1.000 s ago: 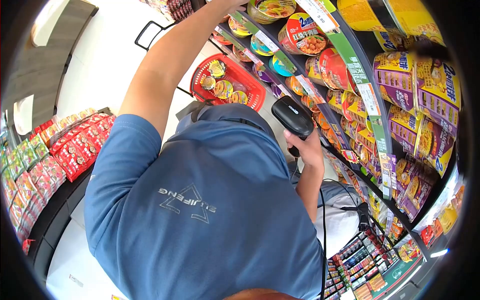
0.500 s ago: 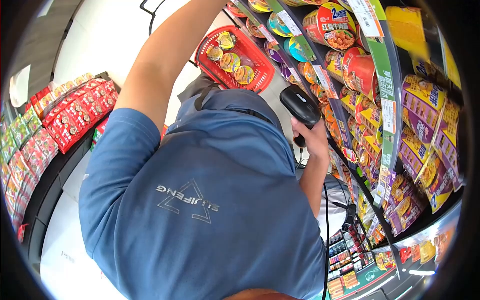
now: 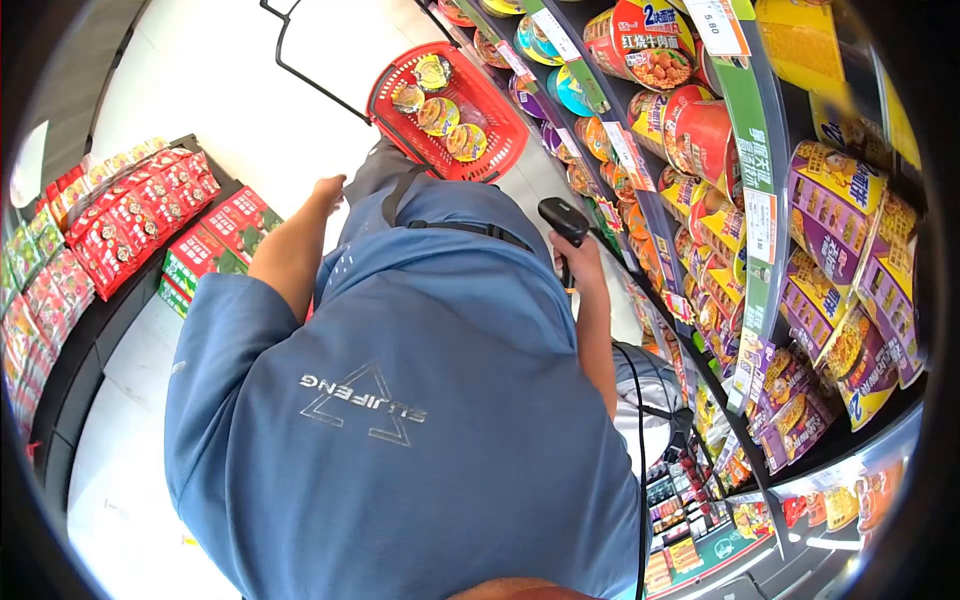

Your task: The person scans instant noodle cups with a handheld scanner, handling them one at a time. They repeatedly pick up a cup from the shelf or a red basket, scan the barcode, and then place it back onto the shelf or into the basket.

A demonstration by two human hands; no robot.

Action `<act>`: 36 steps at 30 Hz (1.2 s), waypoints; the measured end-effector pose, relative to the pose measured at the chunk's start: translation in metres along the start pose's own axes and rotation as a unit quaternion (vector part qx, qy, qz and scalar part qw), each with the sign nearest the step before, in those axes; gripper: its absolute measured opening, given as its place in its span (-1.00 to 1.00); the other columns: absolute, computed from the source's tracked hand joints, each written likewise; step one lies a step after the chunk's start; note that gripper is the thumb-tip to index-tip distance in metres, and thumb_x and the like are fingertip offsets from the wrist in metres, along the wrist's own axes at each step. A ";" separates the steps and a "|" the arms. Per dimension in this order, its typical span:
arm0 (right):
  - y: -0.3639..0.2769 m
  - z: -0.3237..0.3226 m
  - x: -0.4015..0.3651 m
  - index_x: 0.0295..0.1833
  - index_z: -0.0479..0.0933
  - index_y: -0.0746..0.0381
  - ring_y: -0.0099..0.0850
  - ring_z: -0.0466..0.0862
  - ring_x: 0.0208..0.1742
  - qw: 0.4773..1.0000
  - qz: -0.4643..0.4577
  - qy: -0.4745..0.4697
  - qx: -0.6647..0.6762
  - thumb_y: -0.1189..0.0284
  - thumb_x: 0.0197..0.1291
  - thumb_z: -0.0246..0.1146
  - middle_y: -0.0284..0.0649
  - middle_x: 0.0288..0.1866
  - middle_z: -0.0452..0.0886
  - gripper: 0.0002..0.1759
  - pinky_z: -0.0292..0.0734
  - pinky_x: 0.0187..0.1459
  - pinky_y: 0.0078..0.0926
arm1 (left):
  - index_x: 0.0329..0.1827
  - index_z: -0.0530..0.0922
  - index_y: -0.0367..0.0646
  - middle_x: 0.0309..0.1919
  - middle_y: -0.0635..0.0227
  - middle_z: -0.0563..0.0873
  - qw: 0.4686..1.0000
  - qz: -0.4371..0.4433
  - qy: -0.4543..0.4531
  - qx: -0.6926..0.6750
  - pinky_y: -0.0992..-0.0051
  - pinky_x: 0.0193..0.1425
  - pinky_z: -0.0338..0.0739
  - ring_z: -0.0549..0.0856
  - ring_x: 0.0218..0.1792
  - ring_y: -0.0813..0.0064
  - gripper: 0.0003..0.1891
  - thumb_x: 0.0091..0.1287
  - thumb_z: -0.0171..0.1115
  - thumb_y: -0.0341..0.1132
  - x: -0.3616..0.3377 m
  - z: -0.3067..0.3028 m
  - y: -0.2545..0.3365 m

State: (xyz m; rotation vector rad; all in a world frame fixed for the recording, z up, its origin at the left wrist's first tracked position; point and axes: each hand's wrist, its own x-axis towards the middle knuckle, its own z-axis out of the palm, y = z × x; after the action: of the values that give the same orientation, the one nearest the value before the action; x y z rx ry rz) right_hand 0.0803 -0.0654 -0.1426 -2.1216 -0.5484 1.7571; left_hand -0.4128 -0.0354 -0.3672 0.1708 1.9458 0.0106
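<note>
My right hand (image 3: pixel 580 262) is closed round the handle of a black handheld device (image 3: pixel 564 220), its broad head above the fingers. It is beside my right hip, near the shelf of noodle packs. Low on the other side, my left hand (image 3: pixel 330 190) hangs near my left leg, small and foreshortened; its fingers are too unclear to tell open from closed, and no object shows in it. A red basket (image 3: pixel 507 130) stands on the floor ahead of my legs, with several round noodle cups (image 3: pixel 438 116) inside.
Shelves (image 3: pixel 755 200) with price tags run along the right, holding noodle tubs (image 3: pixel 640 45) and purple-yellow packs (image 3: pixel 835 200). Red sachets (image 3: pixel 135 220) and red-green boxes (image 3: pixel 225 235) stand at the left. A black cable (image 3: pixel 641 440) hangs beside my right side. A black metal frame (image 3: pixel 320 82) stands beyond the basket.
My left arm, earlier stretched forward past the top edge, has come down to my left side. My right hand has lowered slightly, and the device appears smaller and farther away.
</note>
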 end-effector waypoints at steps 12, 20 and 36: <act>0.062 -0.035 0.046 -0.35 0.54 0.26 -0.50 0.46 -0.71 0.989 0.051 0.014 -0.136 0.37 0.10 0.43 -0.31 -0.63 0.48 -0.77 0.33 -0.66 -0.50 | 0.16 0.55 -0.24 -0.08 0.29 0.67 0.966 0.234 -0.042 -0.100 0.39 0.01 0.53 0.63 -0.07 0.45 -0.51 0.39 0.13 -0.01 -0.097 0.049 0.075; 0.061 -0.051 0.055 -0.29 0.48 0.21 -0.49 0.49 -0.66 0.993 0.111 0.002 -0.047 0.37 0.06 0.46 -0.34 -0.57 0.48 -0.72 0.41 -0.62 -0.48 | 0.11 0.59 -0.21 -0.22 0.38 0.67 0.973 0.209 -0.074 -0.068 0.49 -0.15 0.51 0.60 -0.21 0.55 -0.55 0.38 0.16 -0.03 -0.076 0.067 0.036; 0.091 0.022 0.016 -0.23 0.47 0.21 -0.44 0.54 -0.52 0.956 0.293 -0.031 -0.012 0.44 0.14 0.36 -0.31 -0.46 0.47 -0.81 0.66 -0.40 -0.26 | -0.01 0.68 -0.21 -0.10 0.00 0.74 0.952 0.241 -0.051 0.183 0.30 0.15 0.53 0.71 0.01 0.13 -0.53 0.25 0.22 0.02 0.016 0.048 0.045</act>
State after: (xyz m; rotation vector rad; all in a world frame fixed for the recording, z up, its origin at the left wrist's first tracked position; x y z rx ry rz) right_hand 0.0688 -0.1367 -0.2045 -2.4170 0.0689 2.1200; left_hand -0.3691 0.0075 -0.3957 0.8741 1.7456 -0.0368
